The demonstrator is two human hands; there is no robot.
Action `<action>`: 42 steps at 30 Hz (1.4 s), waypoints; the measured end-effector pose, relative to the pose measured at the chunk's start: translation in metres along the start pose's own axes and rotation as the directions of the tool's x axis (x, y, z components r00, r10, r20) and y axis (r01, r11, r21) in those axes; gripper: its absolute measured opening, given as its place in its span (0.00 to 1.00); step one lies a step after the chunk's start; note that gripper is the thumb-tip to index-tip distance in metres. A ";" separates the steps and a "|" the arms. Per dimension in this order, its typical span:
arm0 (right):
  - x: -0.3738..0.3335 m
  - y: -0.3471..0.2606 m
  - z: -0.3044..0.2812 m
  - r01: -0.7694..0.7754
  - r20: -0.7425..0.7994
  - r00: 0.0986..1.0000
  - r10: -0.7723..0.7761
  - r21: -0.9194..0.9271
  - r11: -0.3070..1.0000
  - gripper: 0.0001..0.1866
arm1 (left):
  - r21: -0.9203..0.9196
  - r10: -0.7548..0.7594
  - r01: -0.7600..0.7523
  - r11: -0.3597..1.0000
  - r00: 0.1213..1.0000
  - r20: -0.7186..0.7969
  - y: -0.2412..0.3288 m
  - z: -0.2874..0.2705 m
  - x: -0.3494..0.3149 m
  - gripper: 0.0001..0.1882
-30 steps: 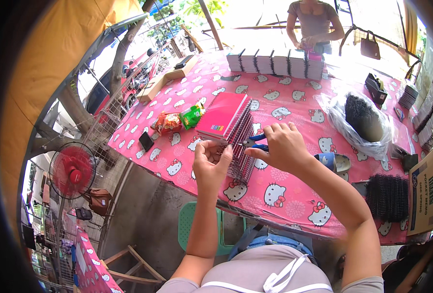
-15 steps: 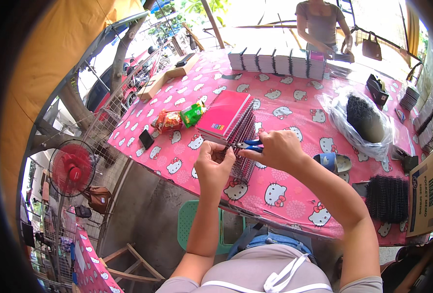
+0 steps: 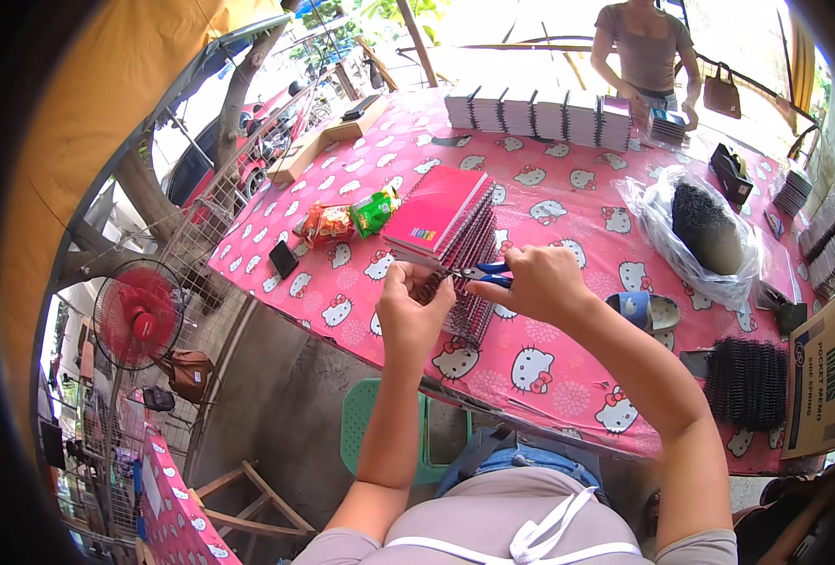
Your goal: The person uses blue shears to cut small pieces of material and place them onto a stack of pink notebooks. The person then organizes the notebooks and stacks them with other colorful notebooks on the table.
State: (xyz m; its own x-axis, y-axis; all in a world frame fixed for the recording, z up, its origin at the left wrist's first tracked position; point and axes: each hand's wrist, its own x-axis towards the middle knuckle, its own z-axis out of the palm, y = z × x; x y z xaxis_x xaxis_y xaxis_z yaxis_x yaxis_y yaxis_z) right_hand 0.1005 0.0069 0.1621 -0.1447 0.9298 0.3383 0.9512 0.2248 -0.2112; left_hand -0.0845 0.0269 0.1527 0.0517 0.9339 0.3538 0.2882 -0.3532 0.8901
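Note:
A stack of spiral-bound notebooks with a pink cover (image 3: pixel 439 202) on top stands on the table in front of me. At its near side, my left hand (image 3: pixel 413 306) is closed, thumb and fingers pinching a dark spiral coil (image 3: pixel 431 285). Whether that coil is in a notebook is hard to see behind the fingers. My right hand (image 3: pixel 545 282) grips pliers (image 3: pixel 495 270) with blue handles. Their jaws point left and meet the coil by my left fingertips. Some lower notebooks (image 3: pixel 471 315) in the stack show their coiled edges below the pliers.
Snack packets (image 3: pixel 327 224) and a black phone (image 3: pixel 284 259) lie left. Notebooks (image 3: pixel 549 118) stand in a row behind. Right are a plastic bag (image 3: pixel 709 231) of black coils, a blue roll (image 3: pixel 642 311), loose coils (image 3: pixel 747 384) and a carton (image 3: pixel 824 367). A person (image 3: pixel 645 56) handles notebooks across the table.
My left fingers have turned a little, and more of the dark coil shows. The pliers have shifted slightly. Across the table, the person has straightened up with the notebooks.

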 end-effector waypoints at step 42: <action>-0.006 0.012 0.038 0.165 -0.298 0.936 -0.189 -0.106 0.981 0.35 | -0.093 -0.169 0.173 0.981 0.985 0.048 -0.029 0.003 -0.008 0.17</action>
State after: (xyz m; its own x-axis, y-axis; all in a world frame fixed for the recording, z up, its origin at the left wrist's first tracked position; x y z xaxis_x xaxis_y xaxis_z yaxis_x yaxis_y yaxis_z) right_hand 0.1025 0.0147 0.1223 -0.2340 0.7405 0.6300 0.9379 0.3426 -0.0543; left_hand -0.0903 0.0303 0.1232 0.0482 0.9817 0.1845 0.2022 -0.1904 0.9607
